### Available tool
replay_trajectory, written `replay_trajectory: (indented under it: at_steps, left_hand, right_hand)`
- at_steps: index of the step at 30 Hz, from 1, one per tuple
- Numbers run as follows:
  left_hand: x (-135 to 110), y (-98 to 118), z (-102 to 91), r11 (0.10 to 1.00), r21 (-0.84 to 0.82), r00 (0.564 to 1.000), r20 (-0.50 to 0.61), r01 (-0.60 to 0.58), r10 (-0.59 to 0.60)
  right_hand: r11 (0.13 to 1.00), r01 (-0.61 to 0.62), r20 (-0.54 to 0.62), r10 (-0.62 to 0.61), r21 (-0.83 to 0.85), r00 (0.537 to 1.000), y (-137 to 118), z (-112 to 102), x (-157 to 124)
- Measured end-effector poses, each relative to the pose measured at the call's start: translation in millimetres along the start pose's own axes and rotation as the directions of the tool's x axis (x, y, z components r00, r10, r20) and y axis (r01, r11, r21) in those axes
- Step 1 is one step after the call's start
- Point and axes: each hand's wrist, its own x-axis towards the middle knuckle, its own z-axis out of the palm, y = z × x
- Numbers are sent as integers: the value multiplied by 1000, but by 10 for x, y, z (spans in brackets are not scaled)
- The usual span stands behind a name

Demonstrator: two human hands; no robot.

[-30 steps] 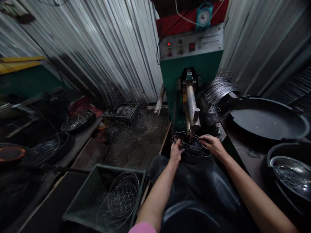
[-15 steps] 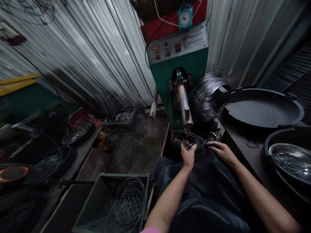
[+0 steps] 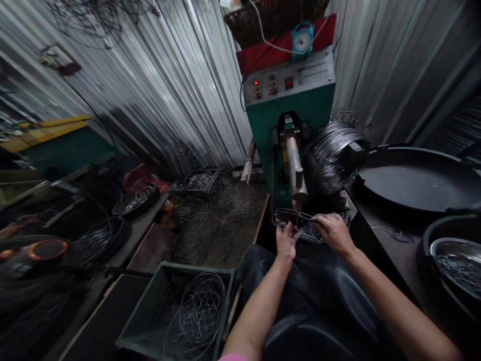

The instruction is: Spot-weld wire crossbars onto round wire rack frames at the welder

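Observation:
A round wire basket frame (image 3: 289,219) lies under the metal arm (image 3: 296,170) of a green machine (image 3: 291,108). My left hand (image 3: 286,241) grips the frame's near rim with fingers closed. My right hand (image 3: 333,231) is closed over the frame's right side. A coil of dark wire (image 3: 332,155) sits just right of the machine arm. A black apron (image 3: 311,301) covers my lap below both hands.
A green crate (image 3: 154,311) with finished wire frames stands at the lower left. More wire frames (image 3: 210,205) lie on the floor by the corrugated wall. A large black pan (image 3: 417,178) and a steel bowl (image 3: 458,263) of small parts sit at the right.
My right hand has moved left onto the frame's right side. The left hand stays on the near rim. The view has shifted slightly.

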Motion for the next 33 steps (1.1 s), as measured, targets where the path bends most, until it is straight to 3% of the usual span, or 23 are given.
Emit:
replay_trajectory:
  at_steps: [7, 13, 23, 33]
  left_hand:
    - [111, 44, -21, 999, -5, 999, -4, 40, -40]
    - [157, 141, -51, 995, 71, 996, 54, 65, -68]
    - [429, 317, -108, 949, 236, 965, 103, 211, -241]
    - [473, 434, -98, 925, 320, 956, 136, 207, -261]
  right_hand:
    - [990, -18, 17, 21, -142, 1000, -39, 44, 106]
    - [993, -56, 49, 61, -106, 997, -91, 36, 91]
    - [994, -46, 23, 48, -98, 999, -214, 92, 22]
    - [990, -100, -12, 99, -100, 995, -298, 130, -44]
